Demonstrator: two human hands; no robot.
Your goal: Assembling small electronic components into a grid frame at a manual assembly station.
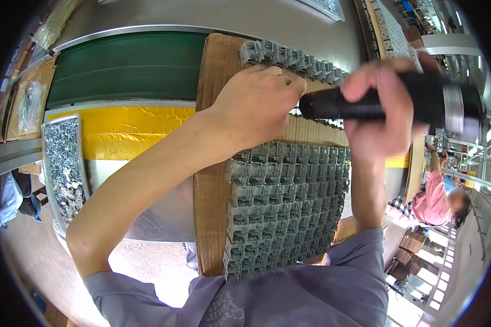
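My right hand (384, 122), blurred by motion, is wrapped around a black power screwdriver (333, 105) that lies level, its narrow end pointing left. Right at that end is my left hand (259, 101), its fingers curled down among small grey metal brackets. Whatever the left fingertips grip is hidden behind the hand. One row of brackets (294, 59) runs along the far side of a cardboard sheet (208, 229). On the near side, several tight rows of the same brackets (283, 201) form a block close to my body.
A green conveyor belt (131, 68) runs behind at the left, with yellow tape (125, 128) along its near edge. A tray of small metal screws (64, 169) stands at far left. At the right, a person in a pink top (433, 199) is at work.
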